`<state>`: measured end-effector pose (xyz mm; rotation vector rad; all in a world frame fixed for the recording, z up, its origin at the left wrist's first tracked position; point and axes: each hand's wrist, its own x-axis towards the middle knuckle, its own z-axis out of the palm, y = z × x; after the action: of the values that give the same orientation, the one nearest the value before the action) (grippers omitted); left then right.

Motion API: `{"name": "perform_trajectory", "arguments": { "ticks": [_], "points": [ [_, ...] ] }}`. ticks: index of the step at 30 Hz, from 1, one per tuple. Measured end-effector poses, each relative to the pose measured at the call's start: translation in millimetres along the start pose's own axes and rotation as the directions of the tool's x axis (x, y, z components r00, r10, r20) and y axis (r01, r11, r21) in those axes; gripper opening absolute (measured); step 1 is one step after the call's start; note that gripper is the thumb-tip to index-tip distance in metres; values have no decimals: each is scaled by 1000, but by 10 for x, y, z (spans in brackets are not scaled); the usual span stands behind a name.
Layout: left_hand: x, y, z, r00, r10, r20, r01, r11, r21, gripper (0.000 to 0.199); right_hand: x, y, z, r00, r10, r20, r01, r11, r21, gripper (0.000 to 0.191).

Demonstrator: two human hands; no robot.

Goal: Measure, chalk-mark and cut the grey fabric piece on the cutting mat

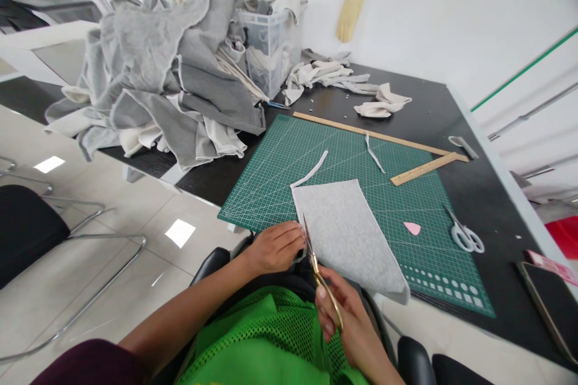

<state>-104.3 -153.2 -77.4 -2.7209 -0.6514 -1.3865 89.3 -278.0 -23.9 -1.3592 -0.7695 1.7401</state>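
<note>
A light grey piece of fabric (345, 225) lies on the green cutting mat (271, 162) and hangs over the table's front edge. My left hand (277, 245) has its fingers pinched at the fabric's left edge. In my right hand (341, 307) are gold-handled scissors (315, 261), their blades pointing away from me along that same edge. The blades look nearly closed; whether fabric lies between them I cannot tell. A narrow cut strip (311, 171) curves from the fabric's far left corner. Another thin strip (374, 153) rests farther back on the mat.
A heap of grey and cream fabric (149, 54) is at the left, beside a clear plastic bin (268, 42). Right of the fabric are a wooden ruler (424, 168), white-handled scissors (465, 236), pink chalk (412, 228) and a phone (553, 301). A chair (27, 228) stands left.
</note>
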Motion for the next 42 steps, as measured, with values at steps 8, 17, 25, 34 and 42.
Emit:
{"name": "perform_trajectory", "arguments": {
  "ticks": [8,17,25,34,42],
  "points": [
    [6,-2,8,1000,-1,-13,1,1000,2,23,-7,3,20,1000,-17,14,17,1000,-9,58],
    [9,5,-7,1000,-15,7,15,1000,-7,19,-22,45,14,1000,-14,17,15,1000,-9,55],
    [36,5,-27,1000,2,19,-2,999,33,15,-28,36,14,999,-16,41,18,998,-54,57],
    [51,4,-37,1000,9,17,-9,1000,21,14,-29,41,8,999,-20,44,20,1000,-7,56],
    [56,6,-43,1000,18,-19,-18,1000,17,16,31,-5,22,999,-33,27,33,999,-20,51]
  ]
}}
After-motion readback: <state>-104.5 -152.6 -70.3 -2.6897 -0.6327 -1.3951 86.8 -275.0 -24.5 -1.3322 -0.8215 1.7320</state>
